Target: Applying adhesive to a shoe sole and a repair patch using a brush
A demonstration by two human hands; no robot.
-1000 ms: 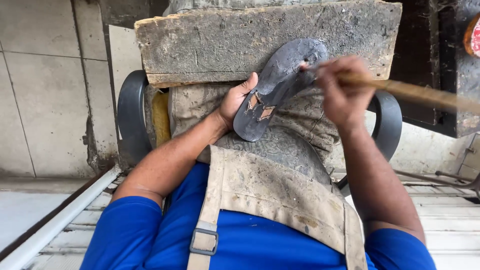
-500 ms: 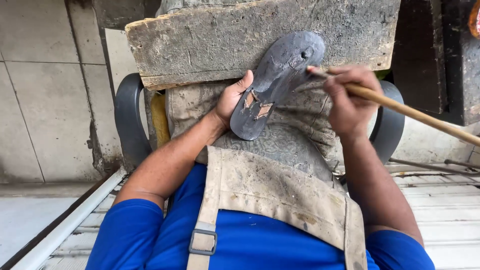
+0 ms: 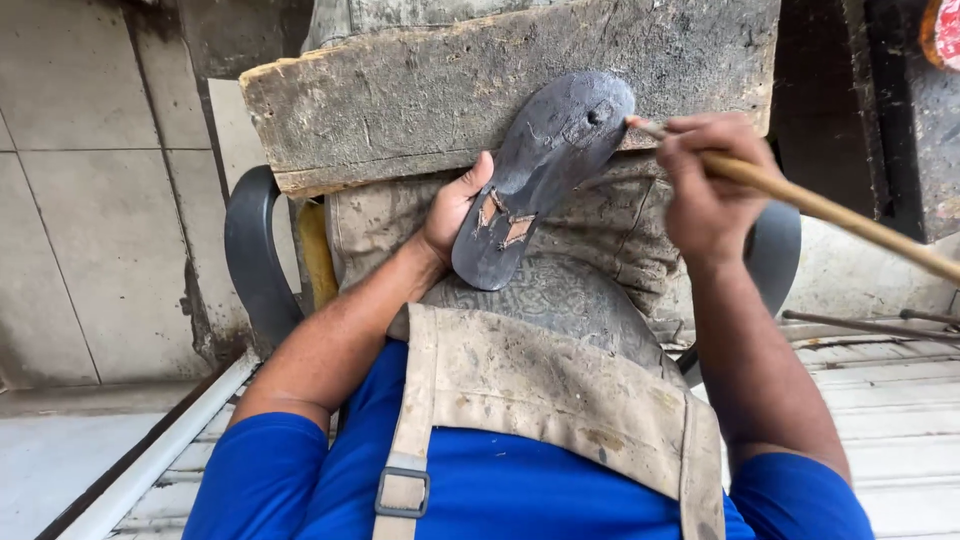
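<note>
- Both hands are up at the work: left hand (image 3: 455,205) is cupped along the edge of a dark sandal sole (image 3: 540,175), thumb up on its rim, steadying it near the heel end; right hand (image 3: 705,180) is closed in a fist round a long wooden stick (image 3: 830,212), whose working tip meets the sole's toe end.
- Big worn wooden board (image 3: 430,90) runs across the top of my view, and the sole leans against it, toe up, heel down toward the lap.
- Under that I see a stained canvas apron (image 3: 540,390) over a blue shirt (image 3: 520,490), with a grey strap and metal buckle (image 3: 402,492).
- Dark plastic chair (image 3: 255,255) arms curve out either side of the lap.
- I judge the step in hand to be working the toe of the sole with the stick's tip, spreading or brushing something on; I can't make out what is on the tip.
- Next move, as I read it, calls for a steady left-hand hold and light, even strokes down toward the heel.
- Two small tan patches (image 3: 505,222) show on the sole's narrow middle, like worn or cut spots.
- Packages or signs: only a red round-edged thing (image 3: 942,30) at the top right corner, too cropped to tell.
</note>
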